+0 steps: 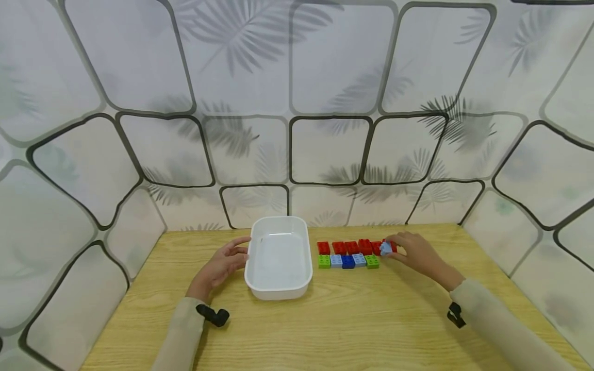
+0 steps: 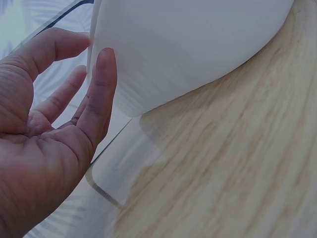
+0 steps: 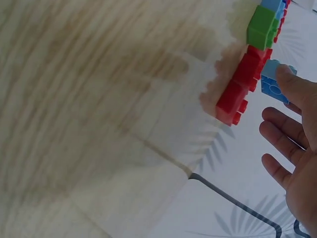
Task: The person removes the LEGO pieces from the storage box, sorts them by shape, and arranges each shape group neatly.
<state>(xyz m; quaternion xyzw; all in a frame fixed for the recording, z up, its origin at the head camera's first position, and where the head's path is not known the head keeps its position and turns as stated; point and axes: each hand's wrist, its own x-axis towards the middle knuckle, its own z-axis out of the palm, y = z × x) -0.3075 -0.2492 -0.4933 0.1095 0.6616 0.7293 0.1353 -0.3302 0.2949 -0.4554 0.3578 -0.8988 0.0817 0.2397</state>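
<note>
My right hand (image 1: 414, 251) pinches a light blue toy building block (image 3: 277, 82) between thumb and fingers. That block is lifted by the right end of a row of red building blocks (image 1: 351, 248). In front of the red ones runs a second row, with a green block (image 1: 324, 262) at its left end, a dark blue block (image 1: 348, 262) in the middle and light blue ones between. Over on the left, a white plastic tub (image 1: 278, 294) stands on the table. My left hand (image 2: 54, 119) is at the tub's left side, its fingertips right at the wall and its fingers loosely bent.
The wooden table (image 1: 325, 330) reaches toward me in front of the tub and blocks. Patterned fabric walls (image 1: 325, 149) close in the back and both sides. A black strap device (image 1: 212, 315) sits at the left wrist, another (image 1: 456, 315) at the right.
</note>
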